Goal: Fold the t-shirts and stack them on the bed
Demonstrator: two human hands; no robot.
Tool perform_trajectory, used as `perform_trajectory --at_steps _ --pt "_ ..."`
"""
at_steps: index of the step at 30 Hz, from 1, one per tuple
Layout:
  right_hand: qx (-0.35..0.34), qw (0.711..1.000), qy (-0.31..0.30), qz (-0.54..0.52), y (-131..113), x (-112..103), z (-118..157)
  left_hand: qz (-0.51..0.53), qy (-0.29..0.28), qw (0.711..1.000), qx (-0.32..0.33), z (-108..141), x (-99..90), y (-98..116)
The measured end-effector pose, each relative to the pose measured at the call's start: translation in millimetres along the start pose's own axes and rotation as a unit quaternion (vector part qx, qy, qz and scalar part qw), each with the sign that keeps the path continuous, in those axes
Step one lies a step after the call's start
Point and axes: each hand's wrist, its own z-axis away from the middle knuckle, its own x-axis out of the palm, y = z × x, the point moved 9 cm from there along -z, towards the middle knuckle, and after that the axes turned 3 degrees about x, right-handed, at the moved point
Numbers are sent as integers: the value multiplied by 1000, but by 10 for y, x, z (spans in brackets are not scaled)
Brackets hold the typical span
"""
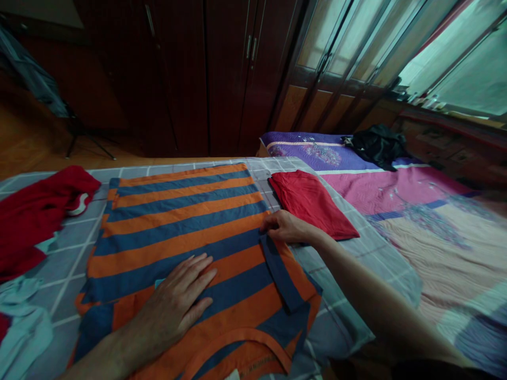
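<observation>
An orange and blue striped T-shirt [186, 227] lies spread on the bed, its neckline toward me and its hem at the far side. My left hand [186, 293] rests on the chest of the shirt, palm down and fingers stretched out. At the shirt's right edge, my right hand [285, 227] has its fingers curled together on the cloth, by the top of a sleeve [281, 274] folded inward with a dark blue cuff. The fingertips partly hide the bit of fabric they pinch.
A folded red garment [312, 203] lies just right of the shirt. Crumpled red clothing [43, 211] and a pale blue cloth [24, 322] lie at left. Beyond the bed stand dark wardrobes [222, 79]. A second bed [407, 211] at right holds a black bag-like item [376, 145].
</observation>
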Motion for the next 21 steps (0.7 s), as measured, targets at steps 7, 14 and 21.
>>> perform_trajectory --at_steps 7,14,21 --pt "-36 973 176 143 -297 -260 460 -2 4 1000 3 12 -2 1" --pt "47 987 104 109 -173 117 1225 10 7 1000 2 1 7 -4" --pt "112 977 99 152 -78 358 1454 14 6 1000 -5 -12 -17 2"
